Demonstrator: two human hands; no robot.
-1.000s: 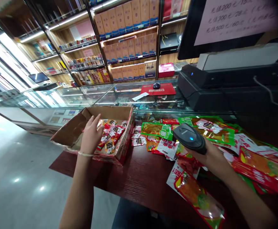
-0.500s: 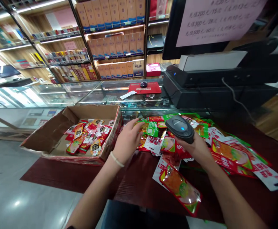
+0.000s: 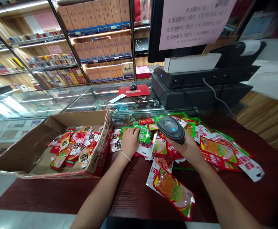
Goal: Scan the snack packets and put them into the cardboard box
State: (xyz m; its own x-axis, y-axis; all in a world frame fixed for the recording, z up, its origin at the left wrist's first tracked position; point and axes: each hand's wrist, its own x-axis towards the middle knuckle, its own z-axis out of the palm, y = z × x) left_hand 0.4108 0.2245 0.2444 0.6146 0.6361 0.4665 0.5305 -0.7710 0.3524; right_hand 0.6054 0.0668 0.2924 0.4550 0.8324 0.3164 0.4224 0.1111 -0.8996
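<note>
My right hand (image 3: 189, 149) is wrapped round the handle of a dark grey barcode scanner (image 3: 170, 128), which has a small blue light on top. The scanner hangs over a pile of snack packets. My left hand (image 3: 130, 143), with a pale band on the wrist, lies at the pile's left end, its fingers closed on a green snack packet (image 3: 144, 134) that shows on both sides of them. Nearer me, a red-edged snack packet (image 3: 174, 192) overlaps a white one. Small white-and-red packets (image 3: 115, 141) lie between my left hand and the box.
On the left stands an open cardboard box (image 3: 22, 151) with several small packets inside. Behind the pile are a glass counter (image 3: 81, 103), a red mouse pad (image 3: 141, 90) with a mouse, and a black till (image 3: 201, 95) under a screen. More packets (image 3: 221, 151) spread rightwards.
My left hand has moved onto the green packet and its fingers have closed there. The scanner stays in my right hand above the pile. The view has shifted to the right.
</note>
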